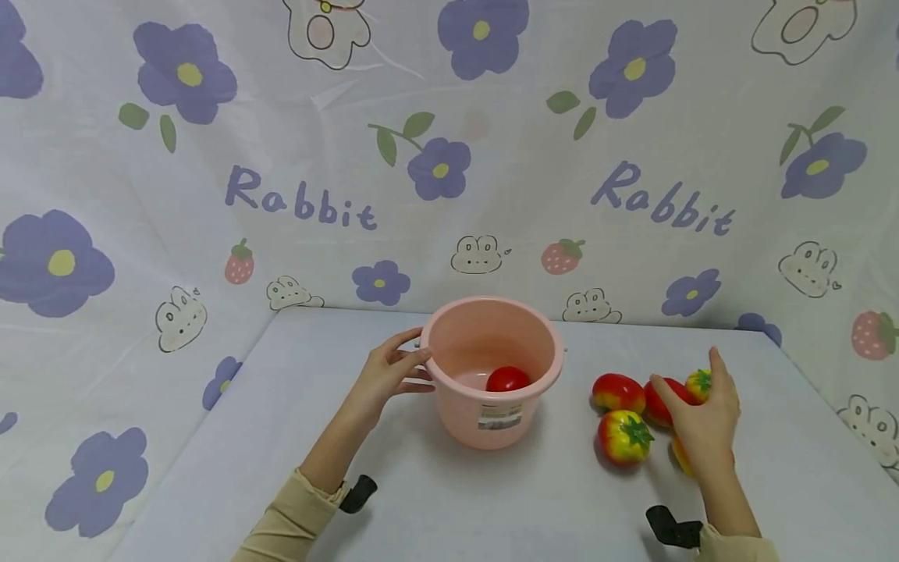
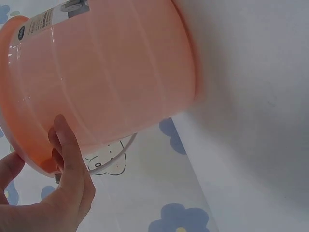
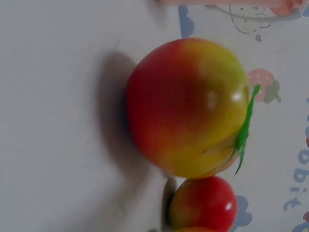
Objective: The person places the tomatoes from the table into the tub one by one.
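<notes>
Head view: nearest me, two tan sleeves (image 1: 291, 519), black devices (image 1: 360, 494) at the wrists. Tabletop (image 1: 506, 507) white beneath them.

Right hand (image 1: 705, 425): thumb and forefinger straight, spread apart, nothing seen pinched; other fingers hidden. Yellow fruit (image 1: 680, 455) partly covered by it; contact cannot be told. Leafy fruit (image 1: 623, 439) just left, leaves uppermost, probably sitting steady on its base. Oval fruit (image 1: 618, 392) lies on its side just behind. Red fruit (image 1: 655, 407) and small fruit (image 1: 699, 384) show around the spread thumb and forefinger; I read the wide gap as suited to a rounded body.

Left hand (image 1: 386, 373) grips the bucket (image 1: 467, 417) at the left of its rim, fingers at the lip and against the outer wall; left wrist view agrees. Likely a steadying hold: bucket upright, mouth up, base apparently on the tabletop. Red piece (image 1: 509, 379) inside, low down, its underside hidden by the near rim. Handle (image 2: 116, 157) hangs at the back, leaving the mouth unobstructed.

Farthest: patterned cloth (image 1: 492, 218), presumably hung as backdrop.
</notes>
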Tool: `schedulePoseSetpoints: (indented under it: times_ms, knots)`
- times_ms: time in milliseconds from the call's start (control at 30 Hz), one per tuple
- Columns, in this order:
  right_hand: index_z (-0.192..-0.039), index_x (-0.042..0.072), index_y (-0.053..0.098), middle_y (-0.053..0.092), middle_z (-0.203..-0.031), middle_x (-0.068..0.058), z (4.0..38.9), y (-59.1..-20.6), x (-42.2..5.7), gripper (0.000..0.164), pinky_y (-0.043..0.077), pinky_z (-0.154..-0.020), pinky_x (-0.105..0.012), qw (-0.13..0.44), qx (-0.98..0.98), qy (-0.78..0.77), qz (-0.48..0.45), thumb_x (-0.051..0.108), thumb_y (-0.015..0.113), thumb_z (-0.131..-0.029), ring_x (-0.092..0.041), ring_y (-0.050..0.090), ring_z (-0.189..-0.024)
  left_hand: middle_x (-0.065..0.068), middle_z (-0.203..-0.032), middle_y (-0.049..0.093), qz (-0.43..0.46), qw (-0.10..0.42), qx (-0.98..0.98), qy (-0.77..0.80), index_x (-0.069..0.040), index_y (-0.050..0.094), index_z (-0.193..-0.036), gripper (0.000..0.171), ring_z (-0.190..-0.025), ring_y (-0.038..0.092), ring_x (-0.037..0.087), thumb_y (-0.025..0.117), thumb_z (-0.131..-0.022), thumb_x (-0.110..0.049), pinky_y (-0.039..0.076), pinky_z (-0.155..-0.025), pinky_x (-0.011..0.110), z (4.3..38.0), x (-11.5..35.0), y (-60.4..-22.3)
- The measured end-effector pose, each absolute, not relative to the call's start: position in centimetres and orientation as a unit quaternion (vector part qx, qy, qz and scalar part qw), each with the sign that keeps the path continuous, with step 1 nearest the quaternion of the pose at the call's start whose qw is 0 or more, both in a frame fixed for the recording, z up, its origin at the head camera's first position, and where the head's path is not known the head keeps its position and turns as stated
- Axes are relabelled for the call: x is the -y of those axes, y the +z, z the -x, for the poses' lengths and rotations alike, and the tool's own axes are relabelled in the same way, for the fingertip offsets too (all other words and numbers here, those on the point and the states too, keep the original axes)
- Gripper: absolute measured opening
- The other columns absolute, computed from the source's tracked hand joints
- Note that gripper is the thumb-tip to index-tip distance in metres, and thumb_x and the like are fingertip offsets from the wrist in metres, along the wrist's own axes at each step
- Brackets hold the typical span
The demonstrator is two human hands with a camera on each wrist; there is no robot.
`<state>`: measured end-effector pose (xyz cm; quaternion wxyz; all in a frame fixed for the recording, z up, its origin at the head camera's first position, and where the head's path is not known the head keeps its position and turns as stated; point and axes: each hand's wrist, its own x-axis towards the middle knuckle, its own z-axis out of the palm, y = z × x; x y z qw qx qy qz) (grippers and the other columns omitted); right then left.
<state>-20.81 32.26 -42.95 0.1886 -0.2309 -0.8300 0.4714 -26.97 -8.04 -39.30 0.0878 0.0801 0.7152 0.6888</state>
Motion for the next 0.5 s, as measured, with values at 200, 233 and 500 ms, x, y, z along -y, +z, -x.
schedulePoseSetpoints:
  times_ms: [200,233,500]
  knots:
    - [-0.158,0.021,0.005,0.007,-0.164,-0.018,20.0,-43.9,-33.3,0.090,-0.008,-0.117,-0.071,0.205,0.842,0.441,0.233,0.034,0.064,-0.092,-0.042,0.003,-0.151,0.012,-0.106,0.063,-0.074,0.088,-0.720,0.684,-0.018,0.046,-0.144,0.052,-0.085,0.072,0.016,0.062,-0.096,-0.027,0.062,-0.084,0.041,26.9,8.1,-39.3]
    - [-0.158,0.019,0.005,0.007,-0.164,-0.019,19.9,-44.1,-33.5,0.090,-0.011,-0.116,-0.070,0.207,0.843,0.436,0.237,0.034,0.064,-0.092,-0.043,0.003,-0.151,0.012,-0.106,0.063,-0.072,0.089,-0.720,0.684,-0.018,0.046,-0.144,0.052,-0.085,0.072,0.016,0.062,-0.096,-0.027,0.062,-0.084,0.041,26.9,8.1,-39.3]
    - [-0.158,0.018,0.003,0.004,-0.164,-0.018,19.5,-45.1,-35.4,0.087,-0.001,-0.119,-0.070,0.192,0.821,0.455,0.287,0.036,0.060,-0.094,-0.042,0.003,-0.151,0.011,-0.106,0.063,-0.074,0.091,-0.717,0.687,-0.018,0.046,-0.143,0.051,-0.085,0.072,0.016,0.063,-0.095,-0.028,0.062,-0.084,0.041,27.1,8.1,-39.3]
